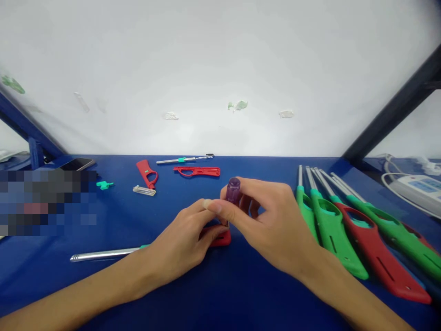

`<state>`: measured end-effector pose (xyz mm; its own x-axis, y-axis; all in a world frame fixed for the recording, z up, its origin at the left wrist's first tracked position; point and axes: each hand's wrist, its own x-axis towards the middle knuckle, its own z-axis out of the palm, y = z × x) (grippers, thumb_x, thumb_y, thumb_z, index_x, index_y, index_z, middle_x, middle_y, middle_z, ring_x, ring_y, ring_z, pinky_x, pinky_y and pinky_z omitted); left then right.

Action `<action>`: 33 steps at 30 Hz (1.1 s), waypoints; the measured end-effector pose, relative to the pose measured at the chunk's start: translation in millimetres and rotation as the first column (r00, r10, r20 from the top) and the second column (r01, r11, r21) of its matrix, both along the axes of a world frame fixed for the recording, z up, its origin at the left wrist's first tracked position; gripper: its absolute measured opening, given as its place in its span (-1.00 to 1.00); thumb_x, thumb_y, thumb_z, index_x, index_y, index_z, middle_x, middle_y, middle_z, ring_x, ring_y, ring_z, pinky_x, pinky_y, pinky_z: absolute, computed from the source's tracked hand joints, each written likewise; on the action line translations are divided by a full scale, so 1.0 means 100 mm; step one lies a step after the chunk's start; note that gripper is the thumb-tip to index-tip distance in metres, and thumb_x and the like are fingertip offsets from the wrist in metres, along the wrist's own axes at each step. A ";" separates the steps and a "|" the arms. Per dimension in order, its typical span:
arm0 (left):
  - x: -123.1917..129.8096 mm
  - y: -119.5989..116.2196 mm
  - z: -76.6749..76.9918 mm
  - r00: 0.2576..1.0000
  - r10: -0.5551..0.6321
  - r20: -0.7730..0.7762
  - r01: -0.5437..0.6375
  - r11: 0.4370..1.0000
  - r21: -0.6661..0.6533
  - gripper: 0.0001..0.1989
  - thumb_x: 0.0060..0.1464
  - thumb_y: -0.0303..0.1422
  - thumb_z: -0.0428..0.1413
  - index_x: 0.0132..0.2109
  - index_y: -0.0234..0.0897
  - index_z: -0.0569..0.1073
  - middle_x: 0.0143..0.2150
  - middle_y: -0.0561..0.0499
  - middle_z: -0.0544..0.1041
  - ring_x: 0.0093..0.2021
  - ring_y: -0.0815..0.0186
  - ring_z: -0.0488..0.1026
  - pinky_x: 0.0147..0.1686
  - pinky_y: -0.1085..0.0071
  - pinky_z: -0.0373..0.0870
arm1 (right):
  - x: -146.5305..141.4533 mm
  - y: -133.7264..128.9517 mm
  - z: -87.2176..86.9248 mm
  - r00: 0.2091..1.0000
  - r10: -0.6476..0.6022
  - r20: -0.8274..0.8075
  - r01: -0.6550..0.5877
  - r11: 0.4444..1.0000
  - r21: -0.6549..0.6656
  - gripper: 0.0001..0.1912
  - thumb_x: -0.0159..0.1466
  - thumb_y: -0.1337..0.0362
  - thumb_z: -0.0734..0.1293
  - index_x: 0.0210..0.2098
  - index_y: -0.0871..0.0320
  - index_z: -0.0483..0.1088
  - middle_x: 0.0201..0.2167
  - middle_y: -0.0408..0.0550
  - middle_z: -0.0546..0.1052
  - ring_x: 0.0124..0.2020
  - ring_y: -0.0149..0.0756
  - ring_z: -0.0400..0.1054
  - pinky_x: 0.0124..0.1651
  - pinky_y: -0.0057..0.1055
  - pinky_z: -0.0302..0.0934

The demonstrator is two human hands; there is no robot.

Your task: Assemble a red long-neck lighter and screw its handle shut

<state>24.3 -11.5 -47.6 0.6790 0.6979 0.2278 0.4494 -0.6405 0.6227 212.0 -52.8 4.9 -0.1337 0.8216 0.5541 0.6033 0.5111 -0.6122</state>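
Note:
My right hand (265, 211) is closed around the dark purple handle of a screwdriver (234, 189), held upright. The screwdriver's lower end meets the end of a red gas lighter (222, 239) lying on the blue table. My left hand (184, 234) grips that lighter and presses it down, hiding most of its body. The lighter's silver tube (103, 254) sticks out to the left past my wrist, with a bit of green at its base. My fingers hide the screwdriver's tip.
Several assembled green and red lighters (339, 239) lie at the right. Toward the back are red handle shells (203, 171), a loose silver tube with wires (175, 161), a clear fuel tank (144, 190) and a green trigger piece (104, 185). A phone (77, 164) lies at the left.

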 end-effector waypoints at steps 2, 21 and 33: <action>-0.01 0.00 0.00 1.000 -0.005 -0.007 0.005 1.000 0.013 -0.79 0.38 -0.44 0.02 0.03 -0.13 0.50 -0.01 0.02 0.60 -0.08 0.24 0.56 -0.06 0.33 0.46 | 0.00 0.00 0.00 1.000 0.008 -0.010 -0.008 1.000 -0.026 -0.56 0.40 -0.06 0.39 -0.46 0.12 0.39 -0.61 -0.29 0.33 -0.58 -0.48 0.15 -0.45 -0.43 0.05; -0.01 -0.06 0.05 0.995 -0.090 -0.035 0.091 0.995 0.048 -0.79 0.39 -0.46 -0.04 -0.16 -0.20 0.47 -0.08 0.00 0.59 -0.03 0.23 0.52 -0.01 0.34 0.43 | 0.01 0.00 0.00 0.998 -0.024 0.066 0.023 1.000 0.012 -0.66 0.41 0.12 0.40 -0.45 0.14 0.43 -0.55 -0.21 0.39 -0.53 -0.42 0.24 -0.44 -0.37 0.10; 0.00 -0.03 0.01 0.992 -0.126 -0.018 0.126 0.992 0.014 -0.75 0.41 -0.44 -0.08 -0.15 -0.22 0.49 -0.13 0.01 0.51 -0.11 0.24 0.48 -0.06 0.29 0.45 | 0.03 -0.02 -0.09 0.990 0.058 0.129 -0.086 0.970 0.229 -0.74 0.41 0.35 0.39 0.08 0.03 0.46 -0.32 -0.26 0.60 -0.53 -0.49 0.35 -0.38 -0.48 0.26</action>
<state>24.1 -14.5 -46.3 0.7652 0.6030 0.2254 0.3749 -0.7020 0.6055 214.8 -54.6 -4.5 -0.2654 0.6569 0.7057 0.6218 0.6760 -0.3955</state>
